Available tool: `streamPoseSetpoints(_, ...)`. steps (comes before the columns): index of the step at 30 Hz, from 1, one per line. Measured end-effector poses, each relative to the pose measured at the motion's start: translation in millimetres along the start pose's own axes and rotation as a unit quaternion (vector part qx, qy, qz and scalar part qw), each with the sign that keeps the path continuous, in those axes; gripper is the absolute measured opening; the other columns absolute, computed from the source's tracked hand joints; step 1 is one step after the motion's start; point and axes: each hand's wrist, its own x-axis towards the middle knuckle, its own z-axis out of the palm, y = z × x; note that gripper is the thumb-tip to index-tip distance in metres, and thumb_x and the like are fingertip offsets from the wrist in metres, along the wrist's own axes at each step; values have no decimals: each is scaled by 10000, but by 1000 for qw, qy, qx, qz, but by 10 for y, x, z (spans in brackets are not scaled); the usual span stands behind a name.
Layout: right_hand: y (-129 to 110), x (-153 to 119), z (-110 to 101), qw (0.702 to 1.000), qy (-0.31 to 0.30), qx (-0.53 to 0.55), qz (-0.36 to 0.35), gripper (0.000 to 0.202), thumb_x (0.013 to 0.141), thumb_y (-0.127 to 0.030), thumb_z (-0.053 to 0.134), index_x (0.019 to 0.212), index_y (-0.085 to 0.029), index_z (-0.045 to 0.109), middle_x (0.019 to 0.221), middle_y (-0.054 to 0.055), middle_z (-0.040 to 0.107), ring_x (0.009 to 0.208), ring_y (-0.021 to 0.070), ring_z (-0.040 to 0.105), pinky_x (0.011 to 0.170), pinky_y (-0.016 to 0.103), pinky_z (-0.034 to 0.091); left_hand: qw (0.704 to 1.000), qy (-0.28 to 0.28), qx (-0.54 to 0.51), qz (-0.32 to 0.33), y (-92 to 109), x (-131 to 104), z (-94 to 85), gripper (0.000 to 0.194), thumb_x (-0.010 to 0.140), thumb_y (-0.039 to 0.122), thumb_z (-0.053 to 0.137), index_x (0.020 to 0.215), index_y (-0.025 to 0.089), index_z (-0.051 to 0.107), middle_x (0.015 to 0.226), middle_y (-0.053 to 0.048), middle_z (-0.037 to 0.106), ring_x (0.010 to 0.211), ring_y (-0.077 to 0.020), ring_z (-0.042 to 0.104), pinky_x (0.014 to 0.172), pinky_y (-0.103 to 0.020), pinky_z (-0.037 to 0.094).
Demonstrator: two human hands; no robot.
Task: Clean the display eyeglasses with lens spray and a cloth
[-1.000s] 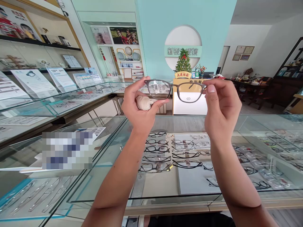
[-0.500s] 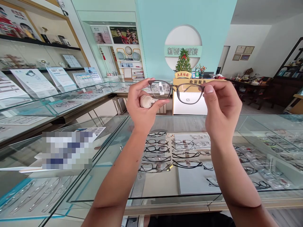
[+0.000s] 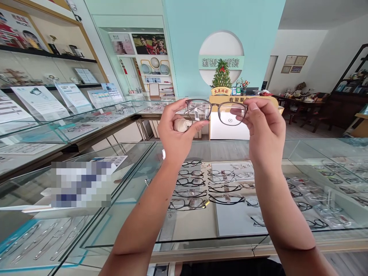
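A pair of dark-framed eyeglasses [image 3: 215, 104] is held up at chest height above the glass counter, lenses facing me. My left hand [image 3: 177, 132] grips its left end between thumb and fingers. Tucked in that same palm is a rolled white cloth [image 3: 182, 125]. On the opposite side, my right hand [image 3: 266, 124] pinches the right end of the frame with thumb and forefinger. A small label hangs at the left lens. Part of the temples shows behind the lenses.
Below my arms a glass display case [image 3: 201, 226] holds several rows of eyeglasses [image 3: 189, 182]. Papers [image 3: 83, 184] lie on the glass at left. Standing leaflets [image 3: 37, 101] line the left counter. Across the aisle is a cashier desk [image 3: 227, 132] with a plant [image 3: 221, 76].
The eyeglasses have turned slightly and their frame looks narrower. My left hand has shifted a little right, my right hand a little left. A small white piece now shows beside my left wrist.
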Motion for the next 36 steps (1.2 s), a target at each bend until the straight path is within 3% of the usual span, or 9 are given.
streamPoseSetpoints(4, 58, 20, -19, 1000, 6, 5, 21, 288, 1141, -493, 533, 1212, -281, 715, 1184, 74, 778, 1045, 233, 805, 894, 438, 671, 1000, 3, 9, 3, -7, -9, -1, 786, 768, 561, 995, 1441, 343, 652, 1378, -65, 744, 1193, -309, 750, 973, -472, 653)
streamPoseSetpoints(9, -30, 56, -76, 999, 10, -43, -27, 187, 1100, -417, 635, 1156, -285, 756, 1184, 66, 794, 1158, 248, 761, 1007, 472, 627, 999, -18, 38, 27, 150, 14, -63, 736, 798, 506, 986, 1433, 317, 664, 1394, -67, 740, 1205, -320, 745, 1025, -503, 640)
streamPoseSetpoints(12, -139, 66, -91, 997, -47, -61, -14, 125, 1050, -364, 718, 1048, -269, 799, 1135, 67, 811, 1167, 263, 749, 1072, 493, 581, 994, -60, 73, 53, 290, 43, -121, 688, 824, 504, 967, 1417, 296, 685, 1380, -81, 751, 1270, -335, 732, 1083, -497, 619)
streamPoseSetpoints(19, -122, 101, -138, 984, -150, -6, 94, 86, 992, -315, 769, 970, -251, 822, 1043, 37, 822, 1003, 220, 735, 969, 434, 568, 987, -110, 84, 84, 424, 79, -178, 670, 815, 536, 963, 1389, 297, 714, 1344, -84, 777, 1274, -327, 738, 1095, -477, 607)
streamPoseSetpoints(25, -49, 134, -189, 962, -204, 52, 175, 186, 978, -435, 799, 944, -252, 812, 992, 32, 800, 945, 203, 704, 877, 377, 556, 991, -132, 38, 9, 449, 92, -169, 711, 775, 618, 967, 1359, 280, 741, 1294, -78, 788, 1200, -313, 752, 984, -429, 628)
streamPoseSetpoints(31, -25, 129, -155, 952, -201, 94, 213, 254, 921, -497, 861, 887, -252, 805, 953, 36, 773, 924, 207, 675, 832, 354, 539, 982, -131, -70, -113, 454, 74, -123, 694, 710, 562, 1029, 1314, 318, 788, 1147, -27, 811, 1068, -291, 774, 887, -408, 637)
streamPoseSetpoints(36, -19, 100, -98, 954, -183, 95, 216, 227, 940, -456, 848, 921, -232, 813, 886, 28, 719, 855, 190, 610, 770, 341, 490, 962, -123, -165, -182, 421, 52, -41, 692, 726, 555, 1020, 1331, 310, 789, 1321, -50, 811, 1242, -330, 758, 1014, -448, 650)
